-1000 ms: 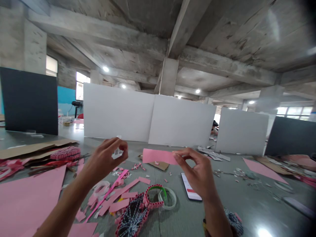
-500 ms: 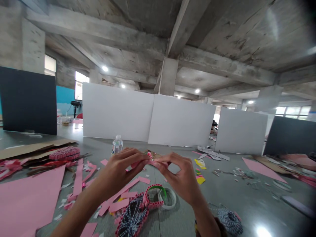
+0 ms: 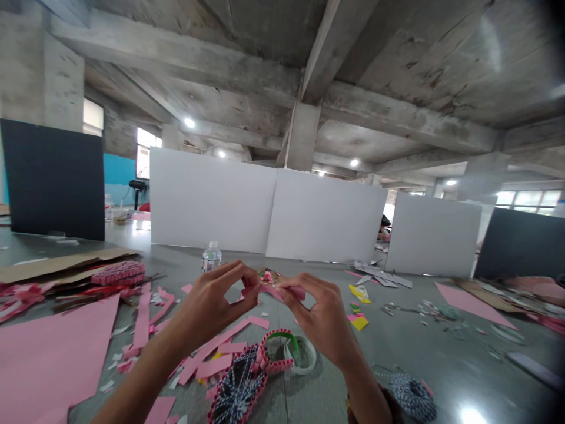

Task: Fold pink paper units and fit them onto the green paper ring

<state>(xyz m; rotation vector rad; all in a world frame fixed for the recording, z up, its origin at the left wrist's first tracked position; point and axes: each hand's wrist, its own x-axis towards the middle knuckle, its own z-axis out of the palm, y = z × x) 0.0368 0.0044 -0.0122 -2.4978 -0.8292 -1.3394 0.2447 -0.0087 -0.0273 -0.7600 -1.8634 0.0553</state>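
Observation:
A small pink strip [image 3: 271,290] is stretched between my two hands above the table. My left hand [image 3: 227,291] pinches its left end between thumb and finger. The right end is pinched by my right hand [image 3: 311,300]. Below them lies a sandal-like piece [image 3: 242,383] with a pink ribbed edge, blue-and-white cord and a curved strap lined in green. A roll of pale tape [image 3: 308,356] sits beside the strap. Pink paper strips [image 3: 215,366] are scattered to its left.
A water bottle [image 3: 211,258] stands behind my left hand. Pink sheets [image 3: 57,353] lie at left, patterned cord [image 3: 412,396] at lower right, scissors [image 3: 392,308] at right. White panels [image 3: 212,203] stand across the back. A person is partly visible through a gap.
My left hand's fingers have shifted and arched higher, and more of the pink strip shows around both hands. The view has moved very slightly.

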